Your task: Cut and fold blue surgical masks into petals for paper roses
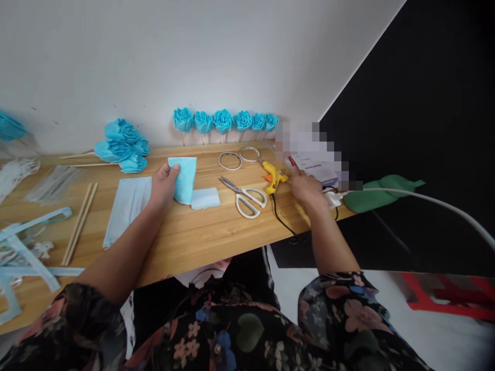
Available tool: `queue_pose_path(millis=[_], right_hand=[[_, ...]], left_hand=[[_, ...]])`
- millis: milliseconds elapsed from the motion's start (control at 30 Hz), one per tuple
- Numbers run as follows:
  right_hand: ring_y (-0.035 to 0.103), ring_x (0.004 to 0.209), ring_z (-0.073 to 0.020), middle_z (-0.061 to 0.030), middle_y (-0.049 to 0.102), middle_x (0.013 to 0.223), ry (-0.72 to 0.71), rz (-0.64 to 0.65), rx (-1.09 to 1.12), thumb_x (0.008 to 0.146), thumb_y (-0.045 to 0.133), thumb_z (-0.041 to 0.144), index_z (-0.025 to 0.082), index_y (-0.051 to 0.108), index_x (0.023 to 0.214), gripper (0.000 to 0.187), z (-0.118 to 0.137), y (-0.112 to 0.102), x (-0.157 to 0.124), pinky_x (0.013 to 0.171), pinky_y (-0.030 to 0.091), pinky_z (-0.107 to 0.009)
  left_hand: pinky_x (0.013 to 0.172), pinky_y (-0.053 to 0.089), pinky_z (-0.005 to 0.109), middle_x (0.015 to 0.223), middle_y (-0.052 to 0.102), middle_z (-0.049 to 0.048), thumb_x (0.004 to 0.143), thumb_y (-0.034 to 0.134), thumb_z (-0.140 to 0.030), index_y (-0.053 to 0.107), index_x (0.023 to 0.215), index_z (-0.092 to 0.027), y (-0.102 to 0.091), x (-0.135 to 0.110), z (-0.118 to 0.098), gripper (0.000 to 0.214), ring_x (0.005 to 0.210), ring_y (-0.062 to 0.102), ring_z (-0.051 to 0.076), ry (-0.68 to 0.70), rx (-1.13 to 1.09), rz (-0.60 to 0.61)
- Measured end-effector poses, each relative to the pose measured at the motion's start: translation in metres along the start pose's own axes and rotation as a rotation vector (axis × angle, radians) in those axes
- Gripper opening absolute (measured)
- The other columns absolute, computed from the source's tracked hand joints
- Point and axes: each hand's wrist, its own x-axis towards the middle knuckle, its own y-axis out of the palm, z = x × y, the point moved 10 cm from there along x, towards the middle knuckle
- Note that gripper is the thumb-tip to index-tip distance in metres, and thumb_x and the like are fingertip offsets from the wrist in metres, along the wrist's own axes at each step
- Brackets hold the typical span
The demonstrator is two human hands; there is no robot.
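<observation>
Light-blue folded fabric sheet [185,178] is at 11 o'clock from table centre, pinched by the person's left hand [164,183]: thumb on the front face, fingers behind, lower edge on the wooden tabletop [201,237]. Right hand [307,189] is out at 2 o'clock, fingers loose and stretched, gripping nothing, tips just beside the yellow hot-glue gun [274,176]; cannot tell if they touch it.

Progress, as a judgement: six finished blue fabric roses on sticks [222,121] lean on the wall at 12 o'clock, and a heap of more blue roses [121,147] lies at 10 o'clock, so many are done. The held sheet is only folded, not rolled, with no glue visible, so this one looks early. Unused material: small folded blue piece [205,198] just right of the held sheet, flat pale-blue mask sheet [126,206] under the left wrist, bare wooden sticks [81,219] at 9 o'clock.

Around: two thin white rings [230,161] at 12 o'clock; cut blue strips [31,247] and white elastic loops [15,172] far out at 9 o'clock; white booklet [313,167] and green fabric lump [381,190] at 3 o'clock.

In the way: white-handled scissors [245,198], blades together, lie between gun and sheet. The gun's black cord [280,219] trails over the table edge near the right wrist. A thick white cable [425,198] runs off at 3 o'clock.
</observation>
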Motion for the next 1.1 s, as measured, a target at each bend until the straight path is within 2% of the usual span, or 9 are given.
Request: queue_pose_path(millis=[167,300,500,667,800,900,967,1000,1100], right_hand=[[0.063,0.118,-0.0320,-0.0264,0.060,0.137,-0.021,0.007,0.008,0.094,0.024,0.005,0.009,0.031,0.155,0.062,-0.006,0.000,0.005,0.090,0.052,-0.042],[0.063,0.113,-0.0336,-0.0273,0.058,0.136,-0.050,-0.028,-0.020,0.094,0.030,0.010,0.006,0.030,0.155,0.061,-0.015,-0.005,0.005,0.090,0.052,-0.043],[0.062,0.108,-0.0329,-0.0279,0.056,0.133,-0.050,-0.154,-0.041,0.097,0.033,0.015,0.007,0.019,0.159,0.064,-0.035,-0.026,-0.001,0.089,0.050,-0.043],[0.063,0.106,-0.0298,-0.0266,0.059,0.129,0.004,-0.045,-0.033,0.097,0.037,0.014,0.009,0.014,0.160,0.068,-0.052,-0.014,0.019,0.087,0.048,-0.039],[0.061,0.109,-0.0279,-0.0216,0.062,0.129,0.003,0.000,-0.004,0.095,0.039,0.010,0.015,0.030,0.156,0.062,-0.058,-0.003,0.031,0.088,0.046,-0.037],[0.057,0.116,-0.0302,-0.0201,0.062,0.130,-0.047,-0.135,-0.001,0.095,0.041,0.014,0.015,0.049,0.143,0.049,-0.048,-0.013,0.025,0.092,0.044,-0.039],[0.055,0.120,-0.0324,-0.0214,0.061,0.131,-0.084,-0.252,0.003,0.095,0.046,0.019,0.012,0.056,0.134,0.040,-0.035,-0.023,0.018,0.094,0.043,-0.039],[0.056,0.119,-0.0325,-0.0222,0.063,0.128,-0.095,-0.268,0.007,0.095,0.048,0.022,0.011,0.058,0.131,0.038,-0.028,-0.023,0.016,0.094,0.043,-0.039],[0.064,0.106,-0.0295,-0.0227,0.068,0.118,-0.078,-0.177,0.014,0.097,0.047,0.022,0.008,0.058,0.128,0.036,-0.014,-0.013,0.019,0.087,0.047,-0.036]], left_hand=[[0.083,0.056,0.039,0.087,0.073,0.0044,0.076,0.069,-0.049,0.067,0.094,-0.019,0.001,0.000,0.001,0.035,0.089,0.068,0.024,-0.015,-0.004,0.003],[0.085,0.055,0.040,0.088,0.072,0.0051,0.076,0.070,-0.049,0.067,0.094,-0.019,0.001,0.002,0.001,0.035,0.093,0.069,0.025,0.001,-0.010,0.003],[0.081,0.056,0.039,0.084,0.071,0.0043,0.074,0.073,-0.055,0.066,0.090,-0.021,0.001,0.003,0.003,0.038,0.098,0.068,0.028,0.011,-0.005,0.015],[0.080,0.056,0.038,0.086,0.071,0.0043,0.074,0.074,-0.057,0.066,0.093,-0.022,0.001,0.003,0.003,0.040,0.098,0.067,0.028,0.011,-0.009,0.026],[0.081,0.056,0.038,0.085,0.071,0.0040,0.075,0.072,-0.055,0.066,0.094,-0.022,0.002,0.003,0.002,0.039,0.095,0.068,0.027,0.012,-0.005,0.024],[0.079,0.056,0.037,0.083,0.071,0.0034,0.075,0.073,-0.055,0.066,0.092,-0.022,0.003,0.001,0.000,0.037,0.093,0.069,0.026,0.012,-0.018,0.020],[0.078,0.056,0.037,0.082,0.071,0.0029,0.073,0.074,-0.055,0.066,0.090,-0.022,0.003,0.000,-0.002,0.038,0.090,0.069,0.025,0.011,-0.017,0.021],[0.078,0.056,0.036,0.082,0.072,0.0028,0.073,0.074,-0.055,0.067,0.090,-0.022,0.004,0.000,-0.002,0.038,0.088,0.068,0.025,0.013,-0.013,0.019],[0.079,0.057,0.036,0.084,0.073,0.0028,0.074,0.073,-0.054,0.067,0.091,-0.021,0.002,-0.001,-0.003,0.038,0.085,0.068,0.024,0.017,-0.002,0.005]])
